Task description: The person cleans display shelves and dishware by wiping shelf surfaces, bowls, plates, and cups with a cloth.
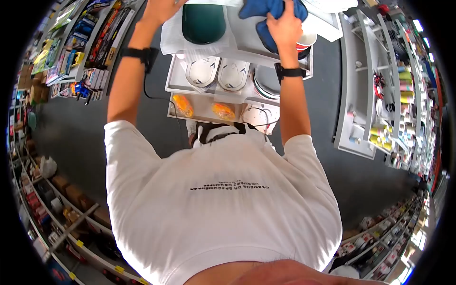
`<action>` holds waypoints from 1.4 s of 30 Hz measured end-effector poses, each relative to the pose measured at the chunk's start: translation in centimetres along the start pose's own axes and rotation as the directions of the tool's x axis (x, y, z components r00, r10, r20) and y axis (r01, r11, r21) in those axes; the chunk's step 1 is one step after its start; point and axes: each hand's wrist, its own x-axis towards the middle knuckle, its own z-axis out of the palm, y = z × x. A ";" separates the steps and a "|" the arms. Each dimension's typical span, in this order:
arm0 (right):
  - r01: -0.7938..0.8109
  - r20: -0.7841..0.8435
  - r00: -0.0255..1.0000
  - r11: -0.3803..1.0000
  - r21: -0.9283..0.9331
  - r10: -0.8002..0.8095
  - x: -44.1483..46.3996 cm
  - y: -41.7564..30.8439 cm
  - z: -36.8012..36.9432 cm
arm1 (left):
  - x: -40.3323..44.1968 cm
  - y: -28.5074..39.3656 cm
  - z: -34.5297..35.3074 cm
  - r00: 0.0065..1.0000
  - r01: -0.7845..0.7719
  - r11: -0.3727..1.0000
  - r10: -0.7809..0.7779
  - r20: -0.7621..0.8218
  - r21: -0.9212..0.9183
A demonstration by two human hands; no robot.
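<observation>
My right hand is closed on a blue cloth, which bunches around the fingers and hangs over the top shelf. Close under that hand are a red-rimmed bowl and a white bowl. At the upper edge of the view, my left hand has its thumb stretched out, and I see nothing in it; its other fingers are partly cut off. To the right of it, a dark green oval dish lies on white wrapping sheet on the shelf top.
Lower on the white shelf unit sit patterned white dishes, stacked grey plates and orange wrapped items. Stocked shelves stand at left, more racks at right. A black cable hangs from my left wristband.
</observation>
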 end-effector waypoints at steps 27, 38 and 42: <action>0.073 0.238 0.963 0.974 0.212 -0.124 0.6 11.0 -9.7 | 8.5 27.3 9.3 0.832 0.539 0.834 -0.503 0.235 -0.121; 0.273 -0.308 0.905 0.956 -0.108 -0.293 1.8 13.9 -10.9 | 3.3 13.3 5.4 0.649 0.752 0.651 -0.759 0.059 0.101; 0.187 -0.114 0.977 0.980 0.063 -0.179 1.9 14.6 -11.1 | 1.9 7.3 4.1 0.548 0.819 0.544 -0.836 0.032 0.184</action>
